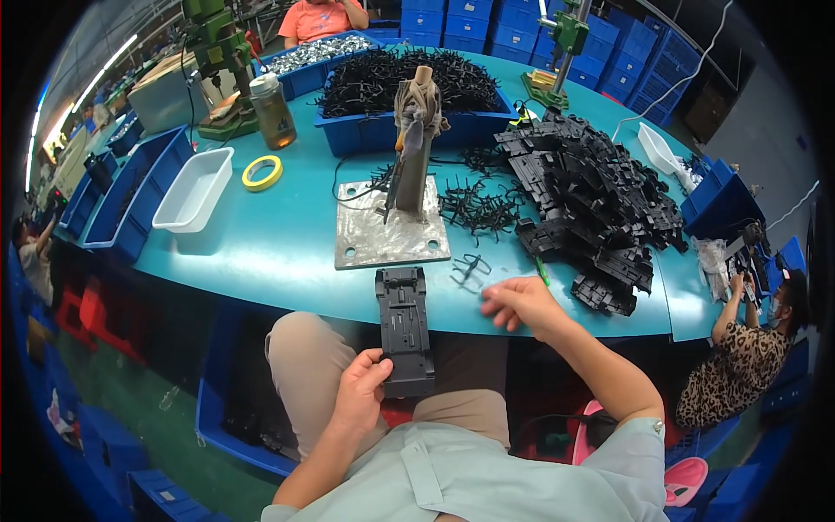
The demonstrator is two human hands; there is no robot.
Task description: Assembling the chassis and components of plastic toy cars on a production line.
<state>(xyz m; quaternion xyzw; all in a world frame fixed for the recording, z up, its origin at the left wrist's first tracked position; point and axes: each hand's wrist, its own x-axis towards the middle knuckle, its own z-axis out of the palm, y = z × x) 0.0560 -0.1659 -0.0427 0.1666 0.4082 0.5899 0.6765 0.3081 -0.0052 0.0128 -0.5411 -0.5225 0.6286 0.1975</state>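
Observation:
My left hand [364, 383] is closed on the lower left edge of a long black plastic tray-like part [404, 324]. That part lies over my lap, its far end at the table's front edge. Over the table to its right is my right hand [526, 306], fingers bent toward the left and their tips smeared by motion. Whether it holds anything does not show. Just beyond those fingertips is a small black branched plastic piece [470, 272]. A metal base plate [365, 233] carries an upright post [412, 174] with cloth wrapped round its top.
A blue bin [348, 135] heaped with black branched pieces stands behind the post. Black plastic parts [591, 204] pile up at right. Leftward are yellow tape [262, 173], a white tray [193, 193] and a jar [273, 113]. Co-workers sit at the far side [317, 22] and right [739, 365].

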